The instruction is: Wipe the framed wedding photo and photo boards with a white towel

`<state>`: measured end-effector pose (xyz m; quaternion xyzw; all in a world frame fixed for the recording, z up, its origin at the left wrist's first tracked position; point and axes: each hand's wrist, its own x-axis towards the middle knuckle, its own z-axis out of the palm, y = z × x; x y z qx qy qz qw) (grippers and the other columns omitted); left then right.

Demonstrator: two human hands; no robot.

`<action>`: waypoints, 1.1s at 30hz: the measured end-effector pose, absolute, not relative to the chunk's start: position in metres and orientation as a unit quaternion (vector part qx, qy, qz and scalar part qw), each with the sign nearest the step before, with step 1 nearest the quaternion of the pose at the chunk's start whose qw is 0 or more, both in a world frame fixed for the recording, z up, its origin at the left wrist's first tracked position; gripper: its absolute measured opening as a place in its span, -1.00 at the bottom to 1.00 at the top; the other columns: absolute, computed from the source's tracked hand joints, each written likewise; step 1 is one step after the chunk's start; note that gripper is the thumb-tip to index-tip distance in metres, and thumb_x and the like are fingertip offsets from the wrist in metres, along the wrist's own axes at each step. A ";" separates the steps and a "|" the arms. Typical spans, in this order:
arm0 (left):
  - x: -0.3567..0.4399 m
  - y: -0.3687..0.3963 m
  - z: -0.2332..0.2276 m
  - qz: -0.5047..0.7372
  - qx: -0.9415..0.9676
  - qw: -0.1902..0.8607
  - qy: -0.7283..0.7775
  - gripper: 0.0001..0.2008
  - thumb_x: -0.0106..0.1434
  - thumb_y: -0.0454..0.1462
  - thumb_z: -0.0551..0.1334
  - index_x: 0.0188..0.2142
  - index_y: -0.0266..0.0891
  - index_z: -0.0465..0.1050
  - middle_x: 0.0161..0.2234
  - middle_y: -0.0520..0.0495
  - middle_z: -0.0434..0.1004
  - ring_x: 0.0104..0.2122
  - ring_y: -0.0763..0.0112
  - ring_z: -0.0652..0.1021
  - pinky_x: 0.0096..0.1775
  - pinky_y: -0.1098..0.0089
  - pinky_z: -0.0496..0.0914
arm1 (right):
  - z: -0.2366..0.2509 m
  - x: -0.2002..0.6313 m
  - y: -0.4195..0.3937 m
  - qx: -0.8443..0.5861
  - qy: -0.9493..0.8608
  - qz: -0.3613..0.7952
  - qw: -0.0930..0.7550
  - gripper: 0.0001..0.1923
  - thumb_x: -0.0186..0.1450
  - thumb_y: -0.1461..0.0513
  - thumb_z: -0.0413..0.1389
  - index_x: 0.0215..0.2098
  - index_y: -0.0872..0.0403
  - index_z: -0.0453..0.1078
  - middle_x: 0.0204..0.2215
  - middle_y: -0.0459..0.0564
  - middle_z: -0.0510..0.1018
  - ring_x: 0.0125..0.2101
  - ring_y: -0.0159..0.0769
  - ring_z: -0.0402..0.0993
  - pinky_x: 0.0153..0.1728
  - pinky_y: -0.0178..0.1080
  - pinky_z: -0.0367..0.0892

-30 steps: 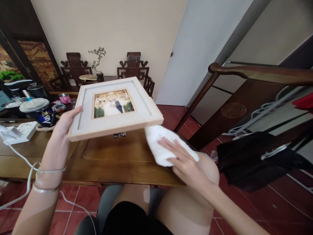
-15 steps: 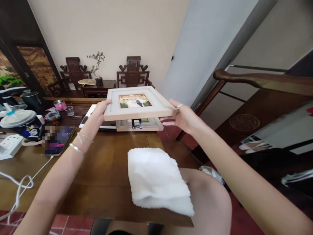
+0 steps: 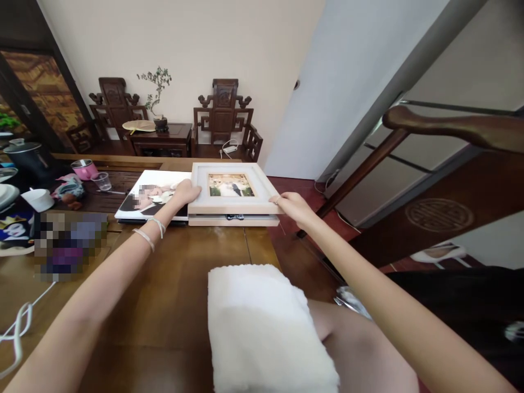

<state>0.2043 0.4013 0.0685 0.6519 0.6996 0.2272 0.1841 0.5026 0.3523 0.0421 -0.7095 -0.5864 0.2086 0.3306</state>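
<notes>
A pale wooden picture frame (image 3: 233, 188) with a photo in it lies on top of a second similar frame (image 3: 233, 220) at the far side of the brown table (image 3: 172, 295). My left hand (image 3: 186, 192) grips its left edge. On the right edge, near the front corner, my right hand (image 3: 292, 206) holds it too. A folded white cloth (image 3: 262, 327) lies near me, partly on the table's front edge and partly over my knee, touched by neither hand.
A large photo print (image 3: 151, 199) lies flat left of the frames. At the left stand a pink cup (image 3: 84, 169), a clear cup (image 3: 101, 180), a dark pot (image 3: 28, 158) and a white cable (image 3: 18, 327). Carved chairs (image 3: 223, 117) line the back wall; a wooden railing (image 3: 450, 123) runs right.
My right hand left the white cloth and took the frame's right edge. Both hands carried the frame away from me and lowered it onto the other frame.
</notes>
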 end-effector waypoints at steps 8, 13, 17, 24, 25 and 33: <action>0.212 0.402 0.054 0.168 0.665 0.102 0.721 -0.58 0.21 -0.25 0.15 -0.04 -0.58 0.43 0.13 -0.62 0.27 0.17 -0.27 0.29 0.14 0.06 0.17 | 0.035 0.500 0.352 -0.724 -0.637 0.128 0.232 -0.81 0.24 0.12 -0.02 -0.38 0.06 0.34 -0.27 0.16 0.56 -0.23 -0.08 0.44 -0.25 -0.20 0.28; 0.211 0.405 0.052 0.140 0.673 0.074 0.722 -0.55 0.26 -0.22 0.09 0.00 -0.57 0.40 0.11 -0.58 0.26 0.14 -0.23 0.30 0.12 0.07 0.17 | 0.030 0.497 0.350 -0.716 -0.654 0.101 0.222 -0.78 0.25 0.14 -0.02 -0.32 0.10 0.37 -0.22 0.20 0.52 -0.15 -0.05 0.42 -0.14 -0.15 0.31; 0.215 0.388 0.058 0.174 0.680 0.034 0.712 -0.58 0.28 -0.24 0.08 0.02 -0.53 0.37 0.11 -0.56 0.25 0.13 -0.25 0.27 0.11 -0.03 0.18 | 0.036 0.492 0.318 -0.704 -0.649 0.064 0.282 -0.71 0.25 0.14 -0.01 -0.16 0.14 0.37 -0.13 0.24 0.47 -0.12 -0.03 0.41 -0.08 -0.08 0.31; 0.254 0.226 0.083 0.218 0.880 0.112 0.408 -0.65 0.34 -0.24 0.02 0.04 -0.24 0.42 0.02 -0.30 0.36 0.06 0.02 0.36 0.10 0.03 0.27 | 0.055 0.487 0.180 -0.655 -0.665 0.213 0.289 -0.72 0.29 -0.02 -0.01 -0.43 -0.03 0.27 -0.56 -0.06 0.48 -0.53 -0.21 0.42 -0.47 -0.20 0.31; 0.257 0.197 0.082 0.191 0.900 0.135 0.368 -0.64 0.34 -0.17 0.06 0.06 -0.19 0.42 0.03 -0.30 0.37 0.06 0.00 0.37 0.09 0.02 0.29 | 0.055 0.487 0.164 -0.650 -0.665 0.231 0.285 -0.73 0.30 -0.03 -0.01 -0.38 -0.03 0.28 -0.53 -0.05 0.50 -0.52 -0.20 0.44 -0.47 -0.19 0.32; 0.244 0.111 0.040 0.064 0.930 0.091 0.350 -0.29 0.28 0.10 0.12 0.29 -0.23 0.17 0.15 -0.42 0.33 0.08 -0.24 0.35 0.02 -0.17 0.27 | 0.043 0.474 0.148 -0.649 -0.670 0.284 0.221 -0.52 0.26 0.00 0.04 0.09 -0.03 0.19 -0.34 -0.01 0.56 -0.36 -0.12 0.51 -0.32 -0.11 0.38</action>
